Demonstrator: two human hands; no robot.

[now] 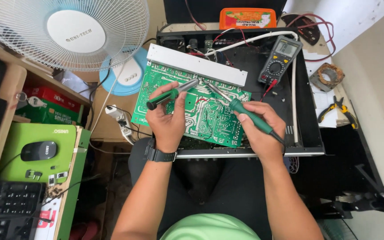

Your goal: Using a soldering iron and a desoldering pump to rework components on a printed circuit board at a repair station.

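Two hands: both busy over the green circuit board (pixel 201 111), each gripping its own tool.
Left hand (pixel 167 122): fingers curled tight round a desoldering pump (pixel 170 94) with a green grip and a silver barrel; the thumb lies along the body, nothing loose there. The pump lies tilted above the board's upper left part.
Right hand (pixel 259 126): clenched pen-style on a soldering iron (pixel 241 109) with a green handle, fingertips pinched near the front of the handle. Its metal tip points up-left and sits over the board's middle, near the pump's silver end.
Board: solder side up, propped at a slant on the open black chassis (pixel 307 129), just in front of the person's lap.
Multimeter (pixel 280 60): lying in the chassis, right of the board.
Pliers (pixel 338 109): yellow-handled, well off to the right.
Fan (pixel 67 33): white, top left.
Mouse (pixel 38 151): on the green pad, far left.
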